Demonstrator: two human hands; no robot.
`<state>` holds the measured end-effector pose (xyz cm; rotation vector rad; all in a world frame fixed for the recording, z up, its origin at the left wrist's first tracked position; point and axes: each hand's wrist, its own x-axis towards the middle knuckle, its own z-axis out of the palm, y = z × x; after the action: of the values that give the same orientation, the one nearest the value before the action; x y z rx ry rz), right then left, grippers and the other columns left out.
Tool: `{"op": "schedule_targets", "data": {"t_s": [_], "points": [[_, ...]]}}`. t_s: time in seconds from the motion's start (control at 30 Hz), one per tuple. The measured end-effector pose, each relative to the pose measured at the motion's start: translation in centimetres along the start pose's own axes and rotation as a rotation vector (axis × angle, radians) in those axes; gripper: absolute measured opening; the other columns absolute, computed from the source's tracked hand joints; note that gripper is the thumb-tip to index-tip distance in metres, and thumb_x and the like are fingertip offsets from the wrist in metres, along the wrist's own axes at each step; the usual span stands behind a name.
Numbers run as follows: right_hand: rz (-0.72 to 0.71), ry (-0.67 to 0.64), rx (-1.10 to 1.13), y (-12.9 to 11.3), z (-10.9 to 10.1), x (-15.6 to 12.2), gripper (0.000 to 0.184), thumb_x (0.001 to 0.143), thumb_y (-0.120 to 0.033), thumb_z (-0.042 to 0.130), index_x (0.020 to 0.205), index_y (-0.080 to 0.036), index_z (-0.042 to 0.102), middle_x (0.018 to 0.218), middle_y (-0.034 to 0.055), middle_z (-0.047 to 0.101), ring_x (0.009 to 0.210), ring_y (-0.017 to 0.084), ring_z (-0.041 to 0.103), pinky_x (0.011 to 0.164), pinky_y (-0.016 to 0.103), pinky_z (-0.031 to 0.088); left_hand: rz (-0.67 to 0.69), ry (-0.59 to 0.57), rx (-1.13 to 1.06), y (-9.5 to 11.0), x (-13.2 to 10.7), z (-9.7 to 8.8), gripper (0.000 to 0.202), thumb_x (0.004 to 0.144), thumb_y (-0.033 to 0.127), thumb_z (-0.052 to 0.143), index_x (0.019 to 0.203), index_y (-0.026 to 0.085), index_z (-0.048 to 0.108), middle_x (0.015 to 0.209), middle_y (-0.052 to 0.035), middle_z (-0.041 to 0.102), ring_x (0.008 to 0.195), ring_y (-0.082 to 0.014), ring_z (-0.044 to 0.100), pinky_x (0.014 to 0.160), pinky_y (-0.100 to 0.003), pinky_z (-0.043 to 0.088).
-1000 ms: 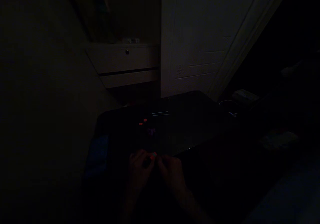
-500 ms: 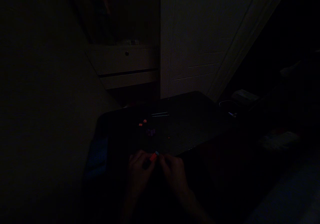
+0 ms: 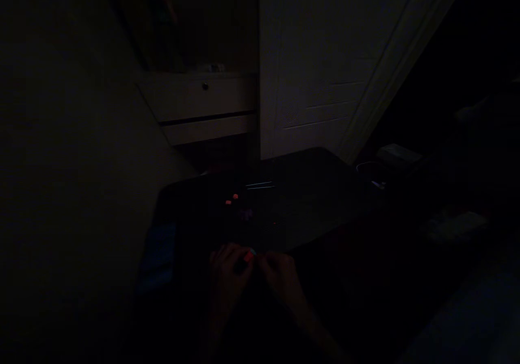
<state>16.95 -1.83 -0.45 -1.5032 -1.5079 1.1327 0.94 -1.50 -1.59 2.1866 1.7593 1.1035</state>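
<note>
My left hand [image 3: 229, 269] is closed in a pinch around a small orange-red piece with a pale blue end [image 3: 248, 256], near the front of the dark table. My right hand [image 3: 280, 274] is beside it, thumb and fingers pressed together close to the blue end. Whether those fingertips touch the piece or hold something tiny is lost in the dark. Beyond the hands lies a small purple cluster [image 3: 246, 215]. Two little orange bits, one squarish [image 3: 228, 202] and one rounder [image 3: 235, 196], sit just behind it.
Two thin pale sticks [image 3: 260, 186] lie on the dark table [image 3: 312, 190], with a tiny orange speck [image 3: 274, 223] nearer me. A blue flat thing [image 3: 157, 255] is at the left edge. A drawer cabinet [image 3: 227, 96] and a pale panel [image 3: 309, 82] stand behind. The room is very dim.
The orange-red piece has shifted slightly left and shows less between my fingers. My right hand has moved a little to the left. The loose things on the table have stayed put.
</note>
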Motion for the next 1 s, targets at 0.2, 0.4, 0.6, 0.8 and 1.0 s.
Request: {"op": "schedule_targets", "data": {"t_s": [0.2, 0.4, 0.6, 0.8, 1.0], "points": [[0.021, -0.057, 0.057, -0.7, -0.8, 0.4, 0.030, 0.090, -0.027, 0.055, 0.062, -0.016, 0.060, 0.061, 0.0007, 0.061, 0.060, 0.014, 0.053, 0.057, 0.024, 0.035, 0.025, 0.004, -0.013, -0.3, 0.0, 0.2, 0.010, 0.087, 0.020, 0.072, 0.093, 0.027, 0.077, 0.089, 0.0003, 0.077, 0.087, -0.0231, 0.071, 0.082, -0.039, 0.045], [0.024, -0.088, 0.082, -0.7, -1.0, 0.8, 0.029, 0.086, -0.026, 0.056, 0.060, -0.017, 0.060, 0.059, -0.0009, 0.058, 0.058, 0.013, 0.050, 0.056, 0.024, 0.033, 0.018, 0.011, -0.021, -0.2, 0.0, 0.3, 0.011, 0.088, 0.020, 0.071, 0.094, 0.026, 0.079, 0.088, -0.0005, 0.076, 0.085, -0.0216, 0.070, 0.081, -0.038, 0.046], [0.009, -0.085, 0.094, -0.5, -0.9, 0.7, 0.031, 0.086, -0.031, 0.055, 0.059, -0.018, 0.057, 0.059, -0.0012, 0.056, 0.059, 0.013, 0.048, 0.056, 0.024, 0.034, -0.013, -0.013, -0.008, 0.1, 0.2, 0.0, 0.011, 0.087, 0.021, 0.072, 0.093, 0.026, 0.079, 0.086, -0.0004, 0.076, 0.085, -0.0215, 0.071, 0.080, -0.038, 0.046], [0.060, -0.098, 0.150, -0.8, -1.2, 0.7, 0.032, 0.084, -0.037, 0.057, 0.058, -0.019, 0.056, 0.058, -0.0011, 0.053, 0.059, 0.014, 0.047, 0.056, 0.024, 0.034, -0.021, -0.012, -0.002, 0.1, 0.2, 0.0, 0.011, 0.086, 0.020, 0.072, 0.093, 0.025, 0.080, 0.086, -0.0006, 0.075, 0.084, -0.0213, 0.070, 0.080, -0.038, 0.046], [0.121, -0.114, 0.216, -0.3, -1.0, 0.8, 0.035, 0.085, -0.038, 0.059, 0.056, -0.018, 0.059, 0.055, -0.0020, 0.053, 0.057, 0.013, 0.047, 0.055, 0.024, 0.034, -0.019, -0.023, 0.001, 0.2, 0.2, 0.1, 0.012, 0.085, 0.018, 0.073, 0.093, 0.025, 0.080, 0.088, -0.0008, 0.076, 0.087, -0.0223, 0.071, 0.081, -0.038, 0.045]]}}
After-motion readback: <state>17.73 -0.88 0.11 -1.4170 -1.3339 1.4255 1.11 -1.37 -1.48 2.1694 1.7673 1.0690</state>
